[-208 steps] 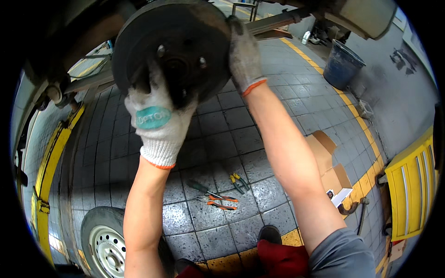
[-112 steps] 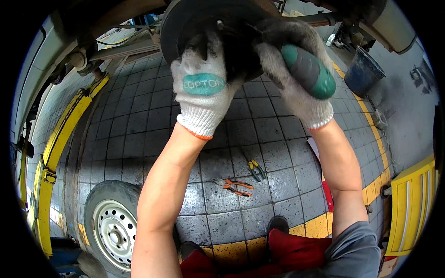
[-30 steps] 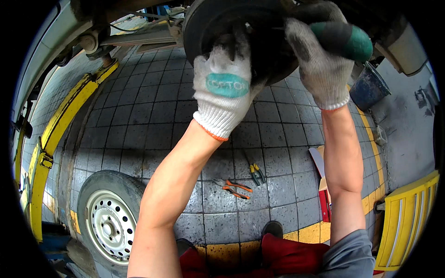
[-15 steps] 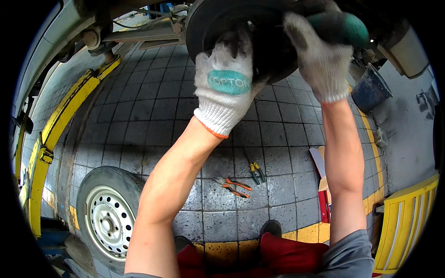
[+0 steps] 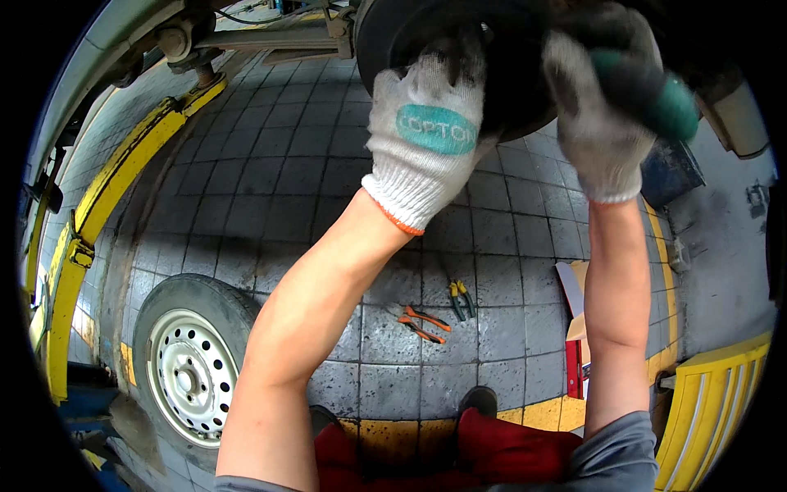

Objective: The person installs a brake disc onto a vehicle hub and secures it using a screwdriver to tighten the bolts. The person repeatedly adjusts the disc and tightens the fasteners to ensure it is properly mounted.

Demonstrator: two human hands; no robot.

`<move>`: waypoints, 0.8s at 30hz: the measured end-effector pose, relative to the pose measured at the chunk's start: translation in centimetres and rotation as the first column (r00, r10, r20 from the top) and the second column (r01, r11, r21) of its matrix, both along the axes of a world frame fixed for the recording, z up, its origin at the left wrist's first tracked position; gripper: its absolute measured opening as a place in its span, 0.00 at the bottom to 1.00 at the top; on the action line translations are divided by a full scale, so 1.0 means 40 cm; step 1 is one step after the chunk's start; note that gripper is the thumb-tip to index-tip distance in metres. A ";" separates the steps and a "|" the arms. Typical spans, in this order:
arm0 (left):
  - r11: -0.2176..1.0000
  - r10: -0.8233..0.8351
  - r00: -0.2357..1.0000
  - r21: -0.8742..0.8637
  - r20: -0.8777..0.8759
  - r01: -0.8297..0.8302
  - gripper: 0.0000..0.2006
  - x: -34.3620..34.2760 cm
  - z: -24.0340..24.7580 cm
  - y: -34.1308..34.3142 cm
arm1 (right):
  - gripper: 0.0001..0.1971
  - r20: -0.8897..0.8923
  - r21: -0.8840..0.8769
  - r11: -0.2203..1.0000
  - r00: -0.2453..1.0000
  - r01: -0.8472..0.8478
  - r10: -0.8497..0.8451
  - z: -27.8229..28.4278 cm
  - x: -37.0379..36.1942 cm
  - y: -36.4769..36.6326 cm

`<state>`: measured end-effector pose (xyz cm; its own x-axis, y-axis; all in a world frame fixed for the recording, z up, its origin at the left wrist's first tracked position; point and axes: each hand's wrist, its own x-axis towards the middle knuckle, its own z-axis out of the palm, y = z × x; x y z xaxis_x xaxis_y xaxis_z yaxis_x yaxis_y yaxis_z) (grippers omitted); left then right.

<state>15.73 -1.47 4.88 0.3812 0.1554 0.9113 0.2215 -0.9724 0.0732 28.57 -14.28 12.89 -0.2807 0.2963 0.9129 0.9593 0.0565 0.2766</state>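
Observation:
A dark round brake drum [image 5: 508, 74] hangs overhead on the axle of a raised vehicle. My left hand [image 5: 430, 135], in a white knit glove with a teal patch, is pressed against the drum's lower left face with its fingers gripping it. My right hand [image 5: 594, 123], in a grey-white glove, is shut on a tool with a green handle [image 5: 668, 102] held against the drum's right side. The tool's working end is hidden behind the drum and glove.
A removed wheel with a white steel rim [image 5: 188, 369] lies on the tiled floor at lower left. Orange-handled pliers [image 5: 422, 322] and green-yellow pliers [image 5: 459, 299] lie on the tiles. Yellow lift rails [image 5: 106, 197] curve at left, cardboard [image 5: 574, 287] and a blue bin [image 5: 668, 172] sit at right.
My view has shifted, so the drum and both hands sit a little higher and further right. Both hands stay on the drum; the right hand keeps hold of the green-handled tool.

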 end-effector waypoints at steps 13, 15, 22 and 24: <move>0.998 -0.048 0.995 0.041 0.082 0.044 0.35 0.000 0.006 0.004 | 0.14 -0.122 -0.037 0.967 0.962 -0.251 0.245 -0.040 -0.012 0.002; 0.999 -0.021 0.997 0.048 0.073 0.018 0.34 -0.003 0.003 0.001 | 0.14 0.263 -0.018 0.934 0.903 0.356 -0.339 -0.024 0.009 0.020; 1.000 0.023 0.997 0.013 0.067 -0.024 0.29 -0.008 0.018 0.000 | 0.14 -0.315 0.058 0.994 0.943 -0.093 0.107 -0.033 0.002 -0.035; 1.000 0.019 0.999 0.004 0.048 -0.019 0.28 -0.003 0.018 -0.008 | 0.16 -0.087 0.038 0.999 0.996 0.003 0.000 -0.040 -0.001 -0.052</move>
<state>15.60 -1.77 5.62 0.3338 0.1583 0.9292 0.2360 -0.9684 0.0802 28.51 -16.36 11.29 -0.1991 0.2609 0.9446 0.9799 0.0457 0.1940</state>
